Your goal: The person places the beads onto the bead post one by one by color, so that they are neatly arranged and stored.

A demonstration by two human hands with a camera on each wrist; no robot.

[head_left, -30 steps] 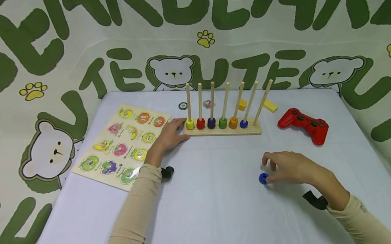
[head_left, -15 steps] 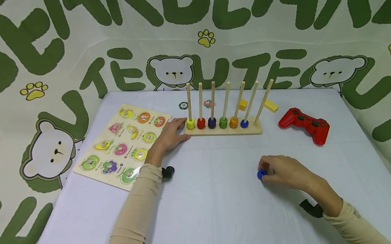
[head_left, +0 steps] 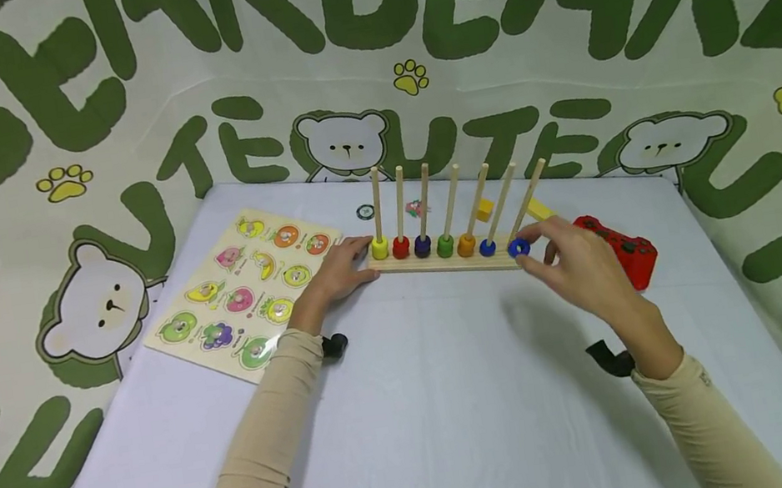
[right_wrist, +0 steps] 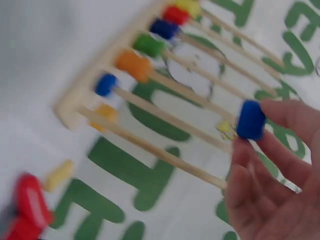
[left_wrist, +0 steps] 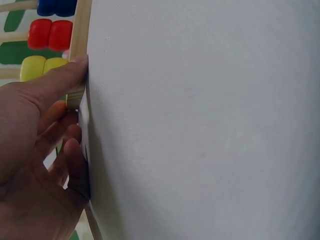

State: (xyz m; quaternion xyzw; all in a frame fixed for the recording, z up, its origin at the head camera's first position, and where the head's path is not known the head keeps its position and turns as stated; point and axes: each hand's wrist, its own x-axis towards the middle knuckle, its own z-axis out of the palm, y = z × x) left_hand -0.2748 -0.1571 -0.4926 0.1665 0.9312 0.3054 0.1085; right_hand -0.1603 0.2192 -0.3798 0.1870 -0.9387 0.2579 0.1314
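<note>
A wooden bead rack (head_left: 432,266) stands toward the back of the table, with a row of several upright pegs. Yellow, red, dark purple, green, orange and blue beads sit low on its pegs; the rightmost peg (head_left: 529,194) is bare. My left hand (head_left: 342,270) holds the rack's left end, thumb on the front edge and fingers behind, beside the yellow beads (left_wrist: 34,68). My right hand (head_left: 587,265) pinches a loose blue bead (right_wrist: 251,120) between thumb and fingers. In the right wrist view the bead is raised near the peg tips, apart from the bare peg.
A fruit puzzle board (head_left: 217,274) lies left of the rack, partly under my left forearm. To the right is a red game controller (head_left: 636,258), partly behind my right hand. Yellow blocks (head_left: 538,209) and a round black-and-white token (head_left: 365,212) lie behind the rack.
My right hand took hold of the blue bead on the table, lifted it and carried it back to the rack's right end. The left hand has stayed put.
</note>
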